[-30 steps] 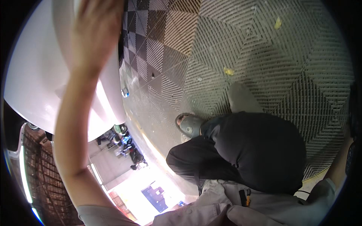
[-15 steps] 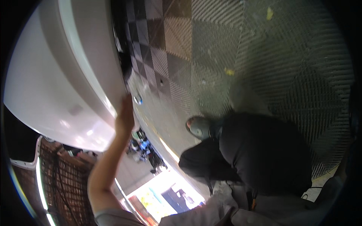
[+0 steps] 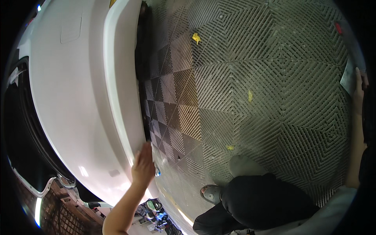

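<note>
Clearly, from where I stand, the white car panel (image 3: pixel 66 102) spans the left; at its lower edge the left hand (image 3: pixel 143 167) lies flat, fingers straight, gripping nothing, presumably to suit the curve. Far right, the right hand (image 3: pixel 358 94) seemingly holds a grey sheet (image 3: pixel 347 78); its grip I can't make out.

**Surroundings of My Work Position**

Below me, ribbed floor tiles (image 3: pixel 301 94) show grey, dark and tan sections. I count three yellow scraps (image 3: pixel 196 38) lying well apart on them. At my lower left, a light tube (image 3: pixel 38 212) glows white near a brown lattice (image 3: pixel 64 217). Blue-and-dark clutter (image 3: pixel 159 223) is too small to identify.
</note>
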`<state>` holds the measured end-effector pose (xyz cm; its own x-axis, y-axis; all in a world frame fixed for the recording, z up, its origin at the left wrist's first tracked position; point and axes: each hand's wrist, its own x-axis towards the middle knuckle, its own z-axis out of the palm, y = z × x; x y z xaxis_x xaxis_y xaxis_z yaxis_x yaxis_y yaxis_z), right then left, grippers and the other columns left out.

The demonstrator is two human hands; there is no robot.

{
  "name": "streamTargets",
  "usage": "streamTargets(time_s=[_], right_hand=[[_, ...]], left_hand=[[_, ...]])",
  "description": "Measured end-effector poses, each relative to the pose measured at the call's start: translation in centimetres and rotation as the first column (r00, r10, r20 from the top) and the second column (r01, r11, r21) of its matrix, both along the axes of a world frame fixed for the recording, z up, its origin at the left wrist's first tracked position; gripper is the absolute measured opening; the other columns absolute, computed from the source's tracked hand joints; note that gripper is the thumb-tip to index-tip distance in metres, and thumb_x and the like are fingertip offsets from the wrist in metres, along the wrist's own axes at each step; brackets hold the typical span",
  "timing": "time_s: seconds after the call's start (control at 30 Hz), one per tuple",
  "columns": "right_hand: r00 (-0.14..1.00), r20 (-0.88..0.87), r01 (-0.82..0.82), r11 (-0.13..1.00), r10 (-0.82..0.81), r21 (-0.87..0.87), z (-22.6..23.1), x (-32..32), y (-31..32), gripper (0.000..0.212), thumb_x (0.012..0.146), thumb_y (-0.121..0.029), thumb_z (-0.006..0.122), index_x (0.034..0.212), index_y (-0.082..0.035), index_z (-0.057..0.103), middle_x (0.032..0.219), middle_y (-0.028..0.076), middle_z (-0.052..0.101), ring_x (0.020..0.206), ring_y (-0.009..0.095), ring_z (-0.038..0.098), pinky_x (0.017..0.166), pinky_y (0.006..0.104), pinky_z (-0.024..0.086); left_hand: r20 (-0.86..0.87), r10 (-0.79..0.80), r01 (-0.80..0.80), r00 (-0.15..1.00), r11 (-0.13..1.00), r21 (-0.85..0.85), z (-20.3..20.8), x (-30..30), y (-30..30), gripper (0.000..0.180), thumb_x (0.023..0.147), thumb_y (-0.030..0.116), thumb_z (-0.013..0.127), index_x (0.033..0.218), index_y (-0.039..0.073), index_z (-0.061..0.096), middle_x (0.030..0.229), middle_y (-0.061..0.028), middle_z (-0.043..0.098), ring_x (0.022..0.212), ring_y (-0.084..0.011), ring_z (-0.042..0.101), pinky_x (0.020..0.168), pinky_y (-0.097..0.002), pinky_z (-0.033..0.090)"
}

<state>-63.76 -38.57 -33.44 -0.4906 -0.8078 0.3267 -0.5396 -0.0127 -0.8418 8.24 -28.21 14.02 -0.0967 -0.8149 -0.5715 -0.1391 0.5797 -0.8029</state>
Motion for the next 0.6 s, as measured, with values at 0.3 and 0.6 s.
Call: streamTargets(time_s=[0.3,0.6], right_hand=[[0.969,-0.248,0.065,0.976,-0.012,0.206,-2.3,-1.7,1.2,0.029,0.111,-0.011,0.061,0.136,-0.001,0.073,0.111,0.005,0.071,0.105,0.017,0.069,0.098,0.0293,0.055],[0.999,-0.046,0.001,0.998,0.002,0.062,-1.0,-0.6,1.5,0.025,0.114,-0.015,0.061,0.128,0.003,0.072,0.119,0.005,0.07,0.11,0.014,0.065,0.102,0.0275,0.048]], left_hand=[[-0.213,-0.327,0.237,0.921,0.902,-0.36,-2.1,-13.7,-24.3,0.067,0.098,0.026,0.062,0.159,0.002,0.052,0.171,-0.0083,0.045,0.164,-0.0205,0.029,0.133,-0.0453,0.026],[-0.011,-0.404,0.363,0.915,0.834,-0.415,-5.9,-17.9,-34.1,0.078,0.097,0.031,0.064,0.164,-0.002,0.042,0.175,-0.01,0.038,0.165,-0.02,0.026,0.136,-0.0411,0.015]])
